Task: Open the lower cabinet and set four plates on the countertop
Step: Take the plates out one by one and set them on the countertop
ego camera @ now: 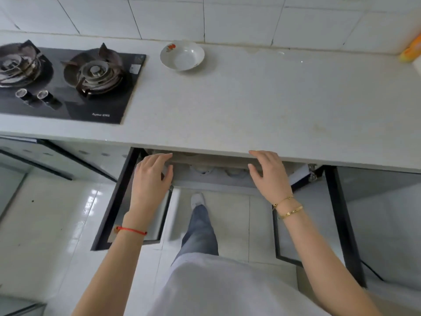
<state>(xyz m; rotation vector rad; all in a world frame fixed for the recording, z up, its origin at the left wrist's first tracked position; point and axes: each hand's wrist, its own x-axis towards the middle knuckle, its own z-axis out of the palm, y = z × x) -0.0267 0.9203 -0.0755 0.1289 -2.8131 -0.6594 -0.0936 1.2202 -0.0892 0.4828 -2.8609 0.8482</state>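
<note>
Under the countertop, its front edge hides most of the cabinet's white dishes (blurred shapes, kind and count unclear).

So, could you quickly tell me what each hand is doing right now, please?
Left hand: open, empty, reaching into the open lower cabinet.
Right hand: open, empty, fingers under the countertop edge.

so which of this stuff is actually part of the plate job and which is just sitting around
Part of the job:
- plate already on the countertop
- open cabinet doors, left and right
- white dishes inside the cabinet
- left hand and right hand, reaching in

Just lying about:
- gas stove
- orange and yellow packet at the right edge
</note>
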